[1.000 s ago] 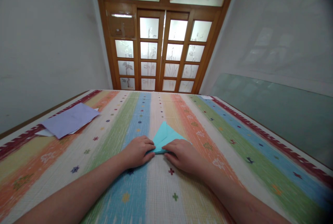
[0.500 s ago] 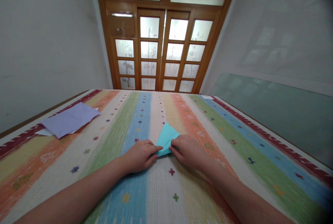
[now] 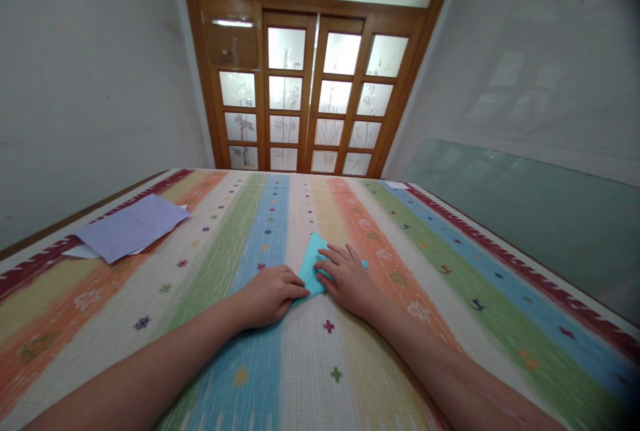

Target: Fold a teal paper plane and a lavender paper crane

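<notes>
A turquoise folded paper (image 3: 309,265) is being handled on the striped tablecloth (image 3: 230,357), between both hands. Its near left corner is being touched by the fingertips of the left hand (image 3: 270,294), which are being held close together; whether the corner is being pinched cannot be told. Its right part is being covered by the loosely spread, open fingers of the right hand (image 3: 349,282), a tip being left exposed beyond them. Well to the left, white paper (image 3: 83,253) is being overlapped by a lavender sheet (image 3: 133,227).

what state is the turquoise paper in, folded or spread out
Folded: the turquoise paper narrows to a tip at its far end. The number of folds I cannot tell, as the right hand covers part of it.
</notes>
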`<action>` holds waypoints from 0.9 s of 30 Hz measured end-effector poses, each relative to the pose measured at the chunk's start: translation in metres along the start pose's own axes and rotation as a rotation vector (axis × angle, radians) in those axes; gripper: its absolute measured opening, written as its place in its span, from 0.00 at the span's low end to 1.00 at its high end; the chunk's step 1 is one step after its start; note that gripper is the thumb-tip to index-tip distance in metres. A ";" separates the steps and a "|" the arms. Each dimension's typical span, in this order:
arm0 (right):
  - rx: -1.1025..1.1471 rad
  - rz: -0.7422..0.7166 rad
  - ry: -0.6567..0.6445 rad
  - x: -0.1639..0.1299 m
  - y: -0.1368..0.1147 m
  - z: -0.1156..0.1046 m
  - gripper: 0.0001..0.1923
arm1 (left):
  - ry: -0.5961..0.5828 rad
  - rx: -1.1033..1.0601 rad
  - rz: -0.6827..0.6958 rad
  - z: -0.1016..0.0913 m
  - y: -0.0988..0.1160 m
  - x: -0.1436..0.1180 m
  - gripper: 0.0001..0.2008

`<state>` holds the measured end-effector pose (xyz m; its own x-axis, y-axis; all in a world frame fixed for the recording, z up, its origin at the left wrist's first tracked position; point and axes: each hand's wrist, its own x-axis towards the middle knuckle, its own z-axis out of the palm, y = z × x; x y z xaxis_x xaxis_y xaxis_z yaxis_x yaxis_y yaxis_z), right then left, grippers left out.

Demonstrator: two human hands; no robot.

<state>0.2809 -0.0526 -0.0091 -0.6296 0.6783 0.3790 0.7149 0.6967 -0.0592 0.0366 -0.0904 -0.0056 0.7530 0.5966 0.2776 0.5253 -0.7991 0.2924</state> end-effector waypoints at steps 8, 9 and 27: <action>0.094 -0.012 0.011 0.000 0.004 0.004 0.08 | -0.006 0.007 0.002 0.001 -0.001 0.000 0.19; 0.103 -0.011 0.018 0.000 0.004 0.005 0.08 | -0.008 0.007 0.005 0.000 -0.001 0.000 0.19; 0.249 -0.049 0.011 0.002 0.010 0.015 0.09 | -0.182 -0.009 0.022 -0.035 0.001 -0.007 0.14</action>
<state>0.2818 -0.0408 -0.0230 -0.6575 0.6405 0.3967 0.5858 0.7657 -0.2654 0.0180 -0.0932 0.0248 0.8242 0.5548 0.1137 0.5049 -0.8108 0.2961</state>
